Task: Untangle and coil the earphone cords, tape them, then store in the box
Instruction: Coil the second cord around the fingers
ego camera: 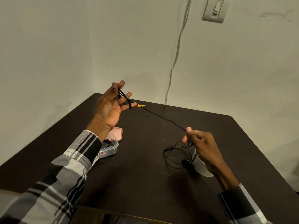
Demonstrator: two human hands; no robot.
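My left hand (111, 105) is raised above the dark table (145, 175), fingers spread, with a black earphone cord (161, 118) looped a few times around them. The cord runs taut down to my right hand (202, 146), which pinches it between thumb and fingers. Below the right hand hang loose black loops and the earbuds (187, 164). A small yellow piece (141, 105) lies on the table near my left fingertips. A clear plastic box (110, 151) stands open under my left wrist, with black cords inside; its pink lid (115, 134) lies behind it.
A white roll of tape (202, 167) sits partly hidden under my right hand. The table stands in a wall corner. A grey cable (176, 50) hangs down the wall, and a light switch (215, 9) is at the upper right.
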